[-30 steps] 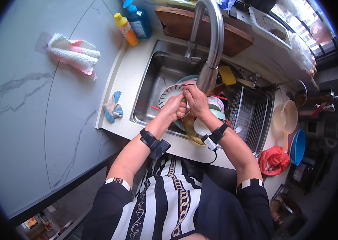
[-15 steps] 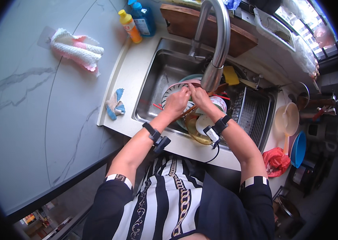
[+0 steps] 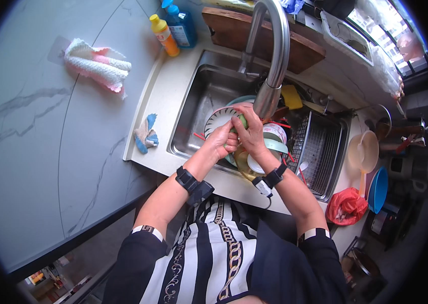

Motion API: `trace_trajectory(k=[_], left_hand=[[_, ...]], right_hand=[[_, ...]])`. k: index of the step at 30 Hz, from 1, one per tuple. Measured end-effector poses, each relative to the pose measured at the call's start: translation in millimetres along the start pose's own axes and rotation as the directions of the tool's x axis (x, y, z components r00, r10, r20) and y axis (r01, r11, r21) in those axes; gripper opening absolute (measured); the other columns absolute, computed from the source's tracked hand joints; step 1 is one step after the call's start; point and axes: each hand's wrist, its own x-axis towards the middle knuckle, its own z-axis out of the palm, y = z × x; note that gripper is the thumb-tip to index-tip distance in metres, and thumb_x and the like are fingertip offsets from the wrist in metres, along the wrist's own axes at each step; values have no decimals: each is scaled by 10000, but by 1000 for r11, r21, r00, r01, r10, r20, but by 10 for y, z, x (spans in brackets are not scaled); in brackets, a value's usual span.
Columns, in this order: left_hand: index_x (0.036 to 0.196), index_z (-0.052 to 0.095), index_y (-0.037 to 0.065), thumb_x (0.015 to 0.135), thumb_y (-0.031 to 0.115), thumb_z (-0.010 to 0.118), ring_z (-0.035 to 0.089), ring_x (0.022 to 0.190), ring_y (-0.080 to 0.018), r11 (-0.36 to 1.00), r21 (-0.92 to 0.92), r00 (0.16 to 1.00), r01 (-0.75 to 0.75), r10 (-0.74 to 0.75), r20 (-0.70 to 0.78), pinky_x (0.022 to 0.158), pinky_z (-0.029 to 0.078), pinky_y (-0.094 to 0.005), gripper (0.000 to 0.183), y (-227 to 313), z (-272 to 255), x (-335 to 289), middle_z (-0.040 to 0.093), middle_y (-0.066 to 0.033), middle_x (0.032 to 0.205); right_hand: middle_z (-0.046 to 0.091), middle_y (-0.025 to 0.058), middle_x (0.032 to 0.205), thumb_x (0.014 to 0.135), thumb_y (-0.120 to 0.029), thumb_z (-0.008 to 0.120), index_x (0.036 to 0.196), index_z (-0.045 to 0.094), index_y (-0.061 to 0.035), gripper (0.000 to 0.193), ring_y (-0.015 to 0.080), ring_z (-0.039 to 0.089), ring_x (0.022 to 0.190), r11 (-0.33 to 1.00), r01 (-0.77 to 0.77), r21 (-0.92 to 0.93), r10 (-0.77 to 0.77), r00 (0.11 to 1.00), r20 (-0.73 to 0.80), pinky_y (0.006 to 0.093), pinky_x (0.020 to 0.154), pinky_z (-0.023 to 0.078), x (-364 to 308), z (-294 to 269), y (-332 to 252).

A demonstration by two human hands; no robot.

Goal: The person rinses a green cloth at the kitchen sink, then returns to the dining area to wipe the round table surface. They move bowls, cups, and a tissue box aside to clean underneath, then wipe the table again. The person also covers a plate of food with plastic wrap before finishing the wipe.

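Note:
Over the sink, my left hand [image 3: 220,142] and my right hand [image 3: 250,134] come together with curled fingers around a small green thing [image 3: 243,120]. Most of it is covered by the fingers, so its kind cannot be made out. Beneath the hands lies a bowl with dark stripes and a pink rim [image 3: 216,119]. Right of my right hand sit a flowered bowl [image 3: 275,130] and a pale green bowl [image 3: 276,146]. An amber see-through vessel [image 3: 244,166] is partly hidden below my right wrist. The tap's spout [image 3: 267,101] hangs just above the hands.
A wire rack [image 3: 317,157] fills the sink's right side, with a white spoon [image 3: 303,165] by its left edge. Left lie a blue-and-beige cloth [image 3: 146,134] and a pink-and-white towel [image 3: 97,66]. Bottles [image 3: 181,28] and a wooden board [image 3: 264,38] stand behind; a red bag [image 3: 346,206] lies right.
The brown sticks under my hands are gone from view. The spoon and red sticks now show near the rack, and the pale green bowl has come into sight. The green thing shows more between my fingers.

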Motion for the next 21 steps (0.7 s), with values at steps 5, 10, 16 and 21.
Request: trace_trajectory(k=[5,10,16,21], left_hand=[[660,538,117,973,479,549,337,378,-97,810,377,861,-449,505,-58,352,241,-270,479,-46,18,130,436,19,518],[720,618,1,1008,306,463,581,501,-301,-30,781,332,-624,895,299,526,453,-443,446,-93,-99,376,591,-196,627],[730,661,96,967,238,479,654,591,-361,-504,840,269,-198,796,541,523,543,-472,331,-40,-190,459,653,-153,660],[616,657,91,953,286,509,634,541,-361,-434,875,289,-214,827,482,498,519,-464,416,-27,-203,452,617,-173,592]], right_hand=[[674,172,831,925,-239,650,960,667,-25,218,351,665,775,979,-203,-21,203,979,-14,389,715,511,56,117,-32],[648,223,851,991,-242,531,893,638,7,289,398,630,805,953,-289,-89,290,957,-5,442,716,482,70,179,142],[630,263,799,982,-162,461,835,602,22,275,436,625,774,967,-110,-232,124,991,51,499,660,474,-48,272,582],[623,262,742,925,-83,483,778,562,29,201,438,632,726,959,-40,-281,87,983,159,501,621,485,-169,302,729]])
